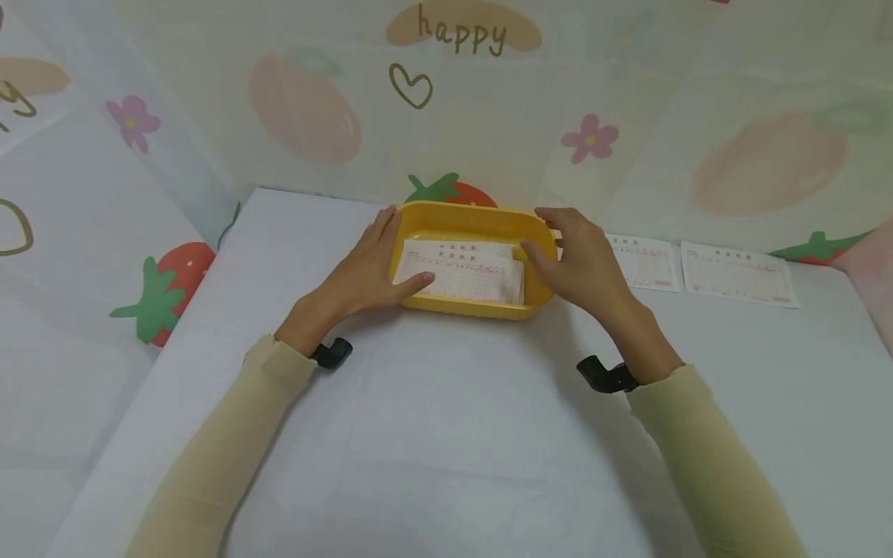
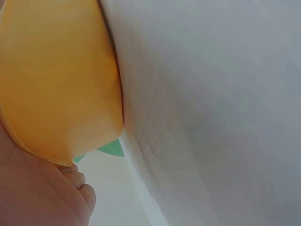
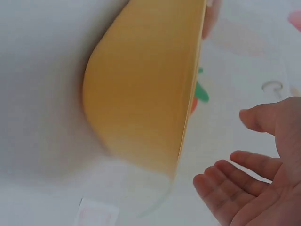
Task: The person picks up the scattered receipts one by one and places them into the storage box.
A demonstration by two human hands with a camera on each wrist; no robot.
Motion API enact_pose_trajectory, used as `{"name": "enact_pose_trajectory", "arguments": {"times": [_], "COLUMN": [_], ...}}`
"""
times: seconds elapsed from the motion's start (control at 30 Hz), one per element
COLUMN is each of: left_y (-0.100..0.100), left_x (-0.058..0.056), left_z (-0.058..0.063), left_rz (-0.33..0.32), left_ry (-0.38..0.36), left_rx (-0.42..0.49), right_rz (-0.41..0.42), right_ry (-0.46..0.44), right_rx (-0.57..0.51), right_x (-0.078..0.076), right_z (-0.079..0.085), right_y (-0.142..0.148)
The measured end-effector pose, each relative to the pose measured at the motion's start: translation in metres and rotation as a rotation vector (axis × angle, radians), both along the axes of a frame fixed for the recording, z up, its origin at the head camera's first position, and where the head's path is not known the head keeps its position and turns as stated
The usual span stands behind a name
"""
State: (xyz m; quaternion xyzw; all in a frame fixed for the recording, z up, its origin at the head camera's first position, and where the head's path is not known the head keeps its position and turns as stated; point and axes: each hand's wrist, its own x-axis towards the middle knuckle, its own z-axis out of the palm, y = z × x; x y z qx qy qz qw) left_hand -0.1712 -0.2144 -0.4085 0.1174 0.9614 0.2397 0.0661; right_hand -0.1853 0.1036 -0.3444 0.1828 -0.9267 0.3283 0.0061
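Note:
A yellow plastic basket (image 1: 460,308) stands on the white table, its long side facing me. White paper slips (image 1: 453,271) printed in red, like receipt forms, lie stacked inside it. My left hand (image 1: 363,267) holds the basket's left end, the fingers along the outside and the thumb over the rim above the slips. In the left wrist view the palm meets the basket's (image 2: 61,80) rim. Beside the right end is my right hand (image 1: 582,260), thumb and fingers spread. The right wrist view shows this hand (image 3: 254,174) apart from the basket wall (image 3: 141,89), holding nothing.
Two more printed slips lie flat to the right, one (image 1: 645,263) partly behind my right hand and another (image 1: 739,273) farther right. A patterned cloth backdrop (image 1: 488,116) rises behind the table (image 1: 446,434). Black wrist devices (image 1: 607,375) sit on both wrists.

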Motion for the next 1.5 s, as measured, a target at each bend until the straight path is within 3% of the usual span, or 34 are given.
{"name": "enact_pose_trajectory", "arguments": {"times": [0.43,0.7,0.97,1.27,1.4,1.5], "left_y": [-0.001,0.001,0.000,0.004,0.003,0.002], "left_x": [0.001,0.001,0.002,0.001,0.002,0.001], "left_z": [-0.002,-0.002,0.001,0.003,0.003,0.004], "left_rz": [-0.014,-0.015,-0.011,-0.016,-0.015,-0.018], "left_ry": [0.057,0.061,0.034,0.030,0.017,0.012], "left_rx": [0.002,0.018,0.003,0.017,-0.006,-0.021], "right_rz": [-0.132,-0.214,-0.227,-0.198,-0.223,-0.257], "right_ry": [-0.006,-0.019,-0.073,-0.143,-0.221,-0.228], "right_rx": [-0.143,-0.115,-0.089,-0.034,-0.053,-0.044], "right_x": [-0.009,-0.018,-0.028,-0.037,-0.039,-0.040], "right_z": [-0.009,-0.017,-0.033,-0.040,-0.047,-0.051], "right_y": [0.077,0.113,0.132,0.148,0.153,0.157]}}
